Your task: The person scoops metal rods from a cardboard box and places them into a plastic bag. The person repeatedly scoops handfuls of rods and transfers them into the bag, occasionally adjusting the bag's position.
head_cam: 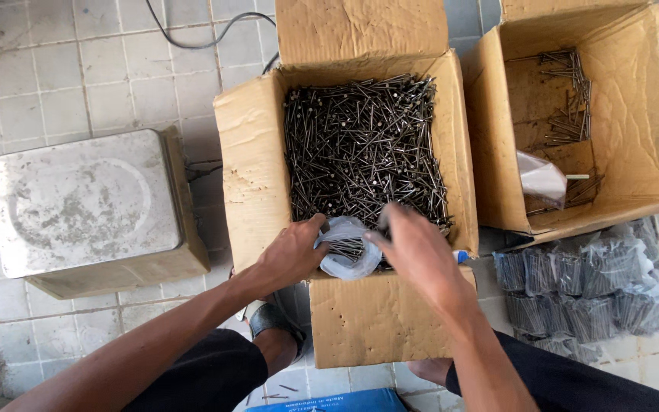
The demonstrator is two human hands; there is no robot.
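Left hand [287, 255]: fingers curled shut on the left edge of a small clear plastic bag [345, 248], thumb on top.
Right hand [413, 252]: fingers pinched on the right edge of the same bag, holding its mouth apart.
Small clear plastic bag: partly filled with dark nails, held at the near rim of the open brown cardboard box [257, 168], just above the pile.
Long dark steel nails [360, 145]: loose heap filling that box.
Second open brown cardboard box [650, 122]: to the right, nearly bare, a few nails and a crumpled clear bag inside.
Filled clear bags of nails [581, 282]: stacked on the tiled floor [62, 76], right of the person's arm.
Grey square metal scale platform [81, 202]: on the floor, left of the box.
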